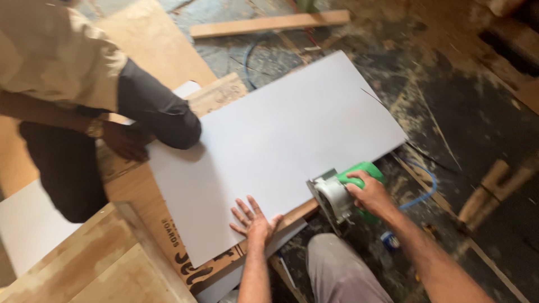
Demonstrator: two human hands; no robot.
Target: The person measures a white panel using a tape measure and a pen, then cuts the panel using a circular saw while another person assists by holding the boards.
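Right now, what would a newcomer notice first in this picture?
The large white board fills the middle, lying over plywood on the floor. At its near edge the right hand grips a green circular saw, while the left hand presses flat on the board. At left, another person kneels on it.

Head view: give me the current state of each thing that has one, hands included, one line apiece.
White panel: flat on the plywood, near edge at the saw.
Circular saw: at the panel's near edge, gripped; spinning or not, cannot tell.
Right hand: closed on the saw's green handle.
Left hand: open, fingers spread, flat on the panel.
Co-worker's knee: resting on the panel's far edge.
Blue cable: loose on the floor.
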